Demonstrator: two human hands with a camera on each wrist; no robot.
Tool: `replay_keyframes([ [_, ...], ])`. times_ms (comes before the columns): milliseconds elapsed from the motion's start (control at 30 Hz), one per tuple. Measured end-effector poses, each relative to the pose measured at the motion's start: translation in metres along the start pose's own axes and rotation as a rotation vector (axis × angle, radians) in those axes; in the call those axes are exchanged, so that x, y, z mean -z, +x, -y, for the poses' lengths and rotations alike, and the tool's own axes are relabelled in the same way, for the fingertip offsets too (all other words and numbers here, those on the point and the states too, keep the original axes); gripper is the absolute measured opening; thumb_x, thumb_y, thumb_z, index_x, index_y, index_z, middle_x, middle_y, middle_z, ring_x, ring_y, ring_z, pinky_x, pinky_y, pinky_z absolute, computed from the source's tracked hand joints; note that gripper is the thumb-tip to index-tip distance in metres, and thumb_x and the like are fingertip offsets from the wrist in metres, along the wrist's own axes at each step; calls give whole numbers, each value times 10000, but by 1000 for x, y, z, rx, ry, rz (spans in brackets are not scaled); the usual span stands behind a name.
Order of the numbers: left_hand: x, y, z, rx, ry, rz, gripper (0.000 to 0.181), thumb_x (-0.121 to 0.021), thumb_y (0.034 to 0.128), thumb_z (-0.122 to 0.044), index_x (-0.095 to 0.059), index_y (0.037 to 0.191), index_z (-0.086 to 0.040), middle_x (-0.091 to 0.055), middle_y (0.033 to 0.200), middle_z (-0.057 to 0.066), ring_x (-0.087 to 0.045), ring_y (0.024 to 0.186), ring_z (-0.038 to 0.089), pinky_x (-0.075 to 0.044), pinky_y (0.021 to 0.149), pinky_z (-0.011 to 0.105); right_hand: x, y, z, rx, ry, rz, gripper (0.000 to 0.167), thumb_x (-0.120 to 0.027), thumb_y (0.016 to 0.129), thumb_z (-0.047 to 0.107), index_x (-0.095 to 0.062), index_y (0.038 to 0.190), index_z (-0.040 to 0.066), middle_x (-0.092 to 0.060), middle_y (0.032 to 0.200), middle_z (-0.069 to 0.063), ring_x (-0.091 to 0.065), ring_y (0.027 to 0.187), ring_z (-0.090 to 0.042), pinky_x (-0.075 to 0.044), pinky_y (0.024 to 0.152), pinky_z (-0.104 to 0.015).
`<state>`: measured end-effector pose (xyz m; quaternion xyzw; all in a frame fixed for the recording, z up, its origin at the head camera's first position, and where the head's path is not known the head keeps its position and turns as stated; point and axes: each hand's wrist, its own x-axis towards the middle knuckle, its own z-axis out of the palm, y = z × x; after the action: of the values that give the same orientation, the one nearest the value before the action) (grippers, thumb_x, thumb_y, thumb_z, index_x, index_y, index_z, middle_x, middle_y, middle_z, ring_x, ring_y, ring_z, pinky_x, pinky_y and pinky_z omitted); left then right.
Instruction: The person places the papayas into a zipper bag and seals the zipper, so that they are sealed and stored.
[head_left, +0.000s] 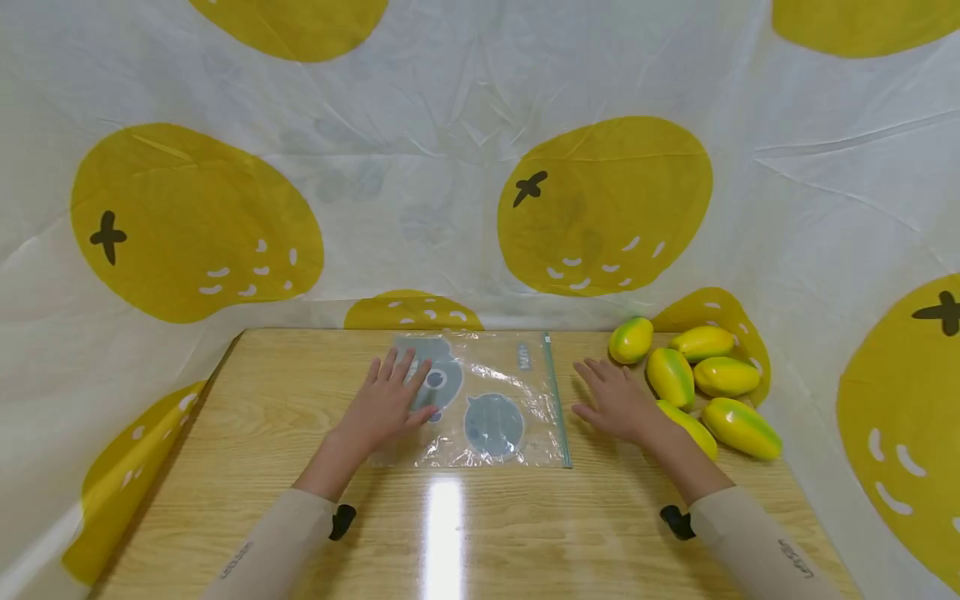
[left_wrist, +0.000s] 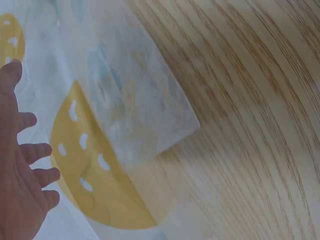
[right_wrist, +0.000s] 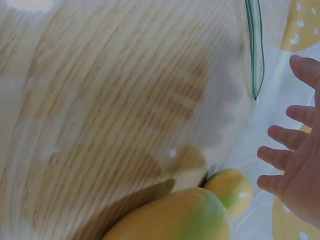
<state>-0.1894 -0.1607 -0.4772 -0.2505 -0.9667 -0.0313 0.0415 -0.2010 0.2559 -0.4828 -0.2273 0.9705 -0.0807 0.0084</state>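
A clear zip bag (head_left: 491, 367) with printed grey-blue cartoon shapes lies flat on the wooden table, its green zip edge (head_left: 558, 408) towards the right. Over the left part of the bag my left hand (head_left: 386, 404) is held with fingers spread, gripping nothing. In the left wrist view those fingers (left_wrist: 37, 152) appear above the table surface. My right hand (head_left: 615, 400) hovers between the zip edge and several yellow-green mangoes (head_left: 727, 377), its fingers straight and apart. The right wrist view shows a large mango (right_wrist: 175, 217) near the palm. My right forearm partly covers one mango (head_left: 692, 429).
White cloth (head_left: 408, 208) printed with big yellow fruit hangs behind and beside the table (head_left: 525, 533). The mangoes sit grouped at the table's back right, near its edge. Bare wood lies in front of the bag, with a bright light reflection on it.
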Motion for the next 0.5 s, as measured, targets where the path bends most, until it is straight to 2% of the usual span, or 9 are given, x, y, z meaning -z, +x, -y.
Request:
replay_keyframes([
  [233, -4, 9, -9, -47, -21, 30, 779, -480, 1038, -585, -314, 1630, -106, -275, 1671, 250, -233, 1538, 508, -230, 1232, 648, -10, 3, -2, 21, 63, 9, 694, -669, 1003, 326, -406, 1542, -24, -402, 1575, -309, -386, 1433, -554, -299, 1118, -764],
  [400, -9, 19, -15, -70, -28, 22, 756, -482, 1045, -571, -335, 1622, -106, -283, 1673, 233, -244, 1540, 492, -246, 1228, 645, -18, 5, -2, 23, 126, 9, 672, -693, 988, 275, -428, 1527, -26, -431, 1555, -308, -419, 1425, -520, -323, 1124, -738],
  [500, -11, 25, -20, -75, -60, 23, 748, -505, 1043, -556, -341, 1620, -109, -272, 1680, 225, -236, 1549, 475, -242, 1228, 648, -22, 6, -1, 19, 146, 24, 656, -693, 987, 257, -438, 1521, -26, -436, 1549, -311, -421, 1424, -522, -335, 1128, -721],
])
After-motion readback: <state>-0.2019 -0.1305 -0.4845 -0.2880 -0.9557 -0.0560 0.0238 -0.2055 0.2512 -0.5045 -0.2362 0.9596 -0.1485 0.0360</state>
